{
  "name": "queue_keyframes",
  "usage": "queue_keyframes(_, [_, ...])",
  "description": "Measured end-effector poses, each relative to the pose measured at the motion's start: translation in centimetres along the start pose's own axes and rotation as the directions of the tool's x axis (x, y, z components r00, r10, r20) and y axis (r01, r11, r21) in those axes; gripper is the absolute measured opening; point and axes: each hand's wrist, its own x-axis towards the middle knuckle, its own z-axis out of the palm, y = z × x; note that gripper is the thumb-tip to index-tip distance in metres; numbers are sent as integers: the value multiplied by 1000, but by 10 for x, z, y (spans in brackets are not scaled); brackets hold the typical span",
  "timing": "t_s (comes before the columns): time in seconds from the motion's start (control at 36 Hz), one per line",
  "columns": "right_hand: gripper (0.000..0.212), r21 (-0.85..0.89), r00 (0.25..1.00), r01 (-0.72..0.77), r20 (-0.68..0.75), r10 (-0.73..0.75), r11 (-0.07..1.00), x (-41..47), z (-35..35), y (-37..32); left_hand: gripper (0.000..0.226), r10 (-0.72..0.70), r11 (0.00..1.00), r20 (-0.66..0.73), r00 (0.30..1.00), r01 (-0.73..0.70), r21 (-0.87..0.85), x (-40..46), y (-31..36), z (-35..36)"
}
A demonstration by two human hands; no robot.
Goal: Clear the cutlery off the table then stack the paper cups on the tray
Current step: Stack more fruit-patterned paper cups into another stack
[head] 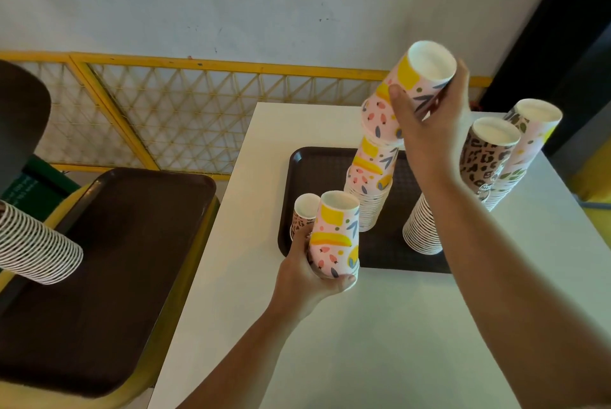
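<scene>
A dark brown tray (393,259) lies on the white table (380,336). My right hand (426,130) grips a pink and yellow patterned paper cup (420,78), upside down and tilted, held just above a tall leaning stack of like cups (370,190) on the tray. My left hand (310,273) holds two inverted cups over the tray's near left corner: a pink and yellow one (334,236) and a leopard print one (302,213) behind it. A leopard print stack (476,177) and a pink leafy stack (525,150) stand at the right. No cutlery is in view.
A second brown tray (109,269) rests on a yellow chair at the left. A long stack of cups (36,246) pokes in from the left edge. A yellow lattice fence (185,114) and a white wall lie behind the table.
</scene>
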Motion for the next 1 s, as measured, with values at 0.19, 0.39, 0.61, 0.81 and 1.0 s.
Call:
queue_keyframes(0.19, [65,-166,982,-91,149,116,982,-28,4,39,83,17,1000,-14,1000,-17,-8,1,0,-1])
queue_keyframes(0.39, [65,-123,989,20,147,-2,992,-67,-8,28,85,8,1000,-34,999,-8,-11,2,-1,-2])
queue_keyframes(0.61, [71,-94,886,-108,443,139,990,-124,-9,17,92,-47,999,-46,998,47,11,4,8,2])
queue_keyframes(0.81, [58,-135,787,-275,538,303,952,-131,-7,17,86,-78,997,57,995,78,2,2,15,5])
queue_keyframes(1.0, [43,-91,790,-292,539,294,952,-123,-8,15,95,-50,996,96,994,57,-72,2,14,0])
